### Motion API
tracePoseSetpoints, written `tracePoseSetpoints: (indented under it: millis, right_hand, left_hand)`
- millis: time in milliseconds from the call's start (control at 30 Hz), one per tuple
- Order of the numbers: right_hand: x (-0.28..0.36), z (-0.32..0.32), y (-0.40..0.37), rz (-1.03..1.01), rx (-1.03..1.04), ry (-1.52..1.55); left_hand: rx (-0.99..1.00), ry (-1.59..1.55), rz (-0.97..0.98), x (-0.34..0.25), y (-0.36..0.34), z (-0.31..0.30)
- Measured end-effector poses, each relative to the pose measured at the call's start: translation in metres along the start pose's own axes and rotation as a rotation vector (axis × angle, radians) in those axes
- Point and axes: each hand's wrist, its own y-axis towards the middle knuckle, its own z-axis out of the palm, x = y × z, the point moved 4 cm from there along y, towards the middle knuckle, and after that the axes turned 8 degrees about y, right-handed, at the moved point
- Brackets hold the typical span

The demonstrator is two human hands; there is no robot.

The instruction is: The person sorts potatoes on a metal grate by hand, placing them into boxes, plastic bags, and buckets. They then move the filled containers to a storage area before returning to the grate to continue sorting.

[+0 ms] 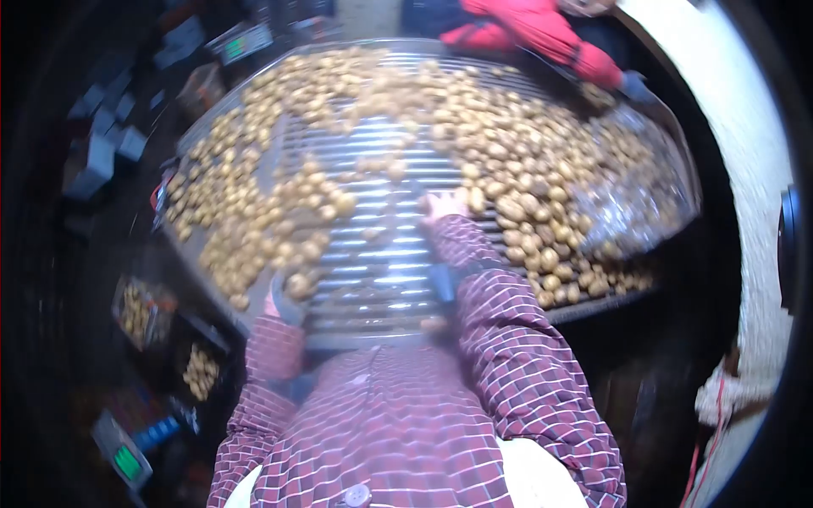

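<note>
While working among the potatoes, heaped along the left, far and right parts of the slatted table, best to move only a few at once, with light, flat fingers rather than a hard pinch. Note the right hand at the inner edge of the table's right-hand heap, touching or just beside the nearest potatoes; too blurred to tell whether open or closed on one. Find the left hand by the table's near left edge, smeared by blur, likewise impossible to read for grip. Better to draw potatoes along the slats than to lift and drop, so as to limit bruising, and to avoid catching a fingertip between bars. Worth steering clear of the crumpled clear plastic over the table's right side, apt to snag or slide. Leave room for the red sleeve of another person at the table's far right edge. Off the table's near left side, see a bag of potatoes and a device with a green display.
</note>
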Motion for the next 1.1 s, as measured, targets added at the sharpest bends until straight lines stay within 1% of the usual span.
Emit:
tracePoseSetpoints:
  millis: [33, 67, 100, 133, 200, 233, 267, 333, 367, 400, 433, 467, 500, 533, 567, 600, 633, 667, 733, 800, 867, 900, 967, 1000, 1067, 1100]
  right_hand:
    - [-0.01, 0.022, 0.014, -0.038, 0.022, 0.056]
    - [-0.013, 0.037, 0.026, -0.078, 0.051, 0.11]
    - [-0.021, 0.05, 0.037, -0.093, 0.097, 0.347]
    - [-0.024, 0.058, 0.044, -0.089, 0.156, 0.578]
    - [-0.014, 0.053, 0.04, -0.204, 0.314, 1.092]
    - [-0.001, 0.059, 0.024, -0.062, 0.546, 1.651]
    - [0.016, 0.058, 0.005, 0.212, 0.749, 2.172]
    - [0.048, 0.05, -0.018, 0.273, 0.908, 2.297]
    - [0.059, 0.047, -0.031, 0.334, 0.888, 2.258]
    - [0.069, 0.043, -0.044, 0.394, 0.858, 2.22]
    - [0.079, 0.036, -0.059, 0.352, 0.88, 2.15]
    - [0.083, 0.041, -0.068, 0.335, 0.918, 2.223]
    - [0.071, 0.039, -0.076, 0.299, 0.895, 2.174]
    - [0.064, 0.019, -0.086, 0.266, 0.863, 2.128]
    - [0.047, 0.02, -0.085, 0.275, 0.831, 2.124]
    - [0.028, 0.029, -0.083, 0.287, 0.798, 2.125]
    - [0.011, 0.032, -0.086, 0.302, 0.762, 2.13]
    - [-0.013, 0.032, -0.092, 0.4, 0.604, 2.241]
    - [-0.081, 0.028, -0.113, 0.487, 0.497, 2.333]
    - [-0.154, 0.021, -0.145, 0.562, -0.021, 2.274]
    - [-0.208, 0.015, -0.199, 0.479, -0.306, 2.475]
    - [-0.235, 0.012, -0.23, 0.473, -0.412, 2.495]
    - [-0.274, 0.019, -0.297, 0.589, -0.693, 2.467]
    - [-0.286, 0.028, -0.333, 0.714, -0.864, 2.41]
    - [-0.303, 0.052, -0.387, 0.804, -0.89, 2.368]
    - [-0.34, 0.105, -0.424, 0.813, -0.886, 2.419]
  left_hand:
    - [-0.017, 0.308, 0.217, -0.008, -0.014, 0.002]
    - [-0.011, 0.373, 0.22, -0.015, -0.02, 0.004]
    - [-0.005, 0.438, 0.224, -0.022, -0.027, 0.006]
    - [-0.02, 0.083, 0.099, -0.019, -0.032, 0.006]
    - [-0.111, -0.642, -0.105, -0.022, -0.045, 0.006]
    - [-0.136, -0.834, -0.149, -0.021, -0.048, 0.007]
    - [-0.17, -1.025, -0.191, -0.021, -0.051, 0.008]
    - [-0.211, -1.062, -0.218, -0.01, -0.056, 0.013]
    - [-0.224, -0.893, -0.255, -0.018, -0.062, 0.016]
    - [-0.223, -0.692, -0.148, -0.01, -0.067, 0.016]
    - [-0.208, -0.492, -0.045, 0.008, -0.075, 0.017]
    - [-0.197, -0.395, -0.025, 0.009, -0.078, 0.019]
    - [-0.177, -0.379, -0.039, 0.009, -0.082, 0.022]
    - [-0.152, -0.392, -0.065, 0.008, -0.084, 0.024]
    - [-0.117, -0.428, -0.112, 0.009, -0.084, 0.027]
    - [-0.144, -0.724, -0.233, -0.001, -0.084, 0.033]
    - [-0.15, -0.454, -0.119, 0.011, -0.082, 0.032]
    - [-0.098, -0.587, -0.172, 0.026, -0.08, 0.033]
    - [-0.013, -0.848, -0.3, 0.035, -0.075, 0.038]
    - [0.034, -0.886, -0.48, 0.049, -0.063, 0.043]
    - [0.033, -0.744, -0.613, 0.056, -0.05, 0.051]
    - [0.199, -0.904, -0.587, 0.087, -0.041, 0.049]
    - [0.09, -0.476, -0.377, 0.102, -0.023, 0.062]
    - [0.119, -0.557, -0.468, 0.071, -0.022, 0.076]
    - [0.156, -0.715, -0.664, 0.008, -0.022, 0.101]
    - [0.235, -0.267, -0.203, 0.007, -0.014, 0.098]
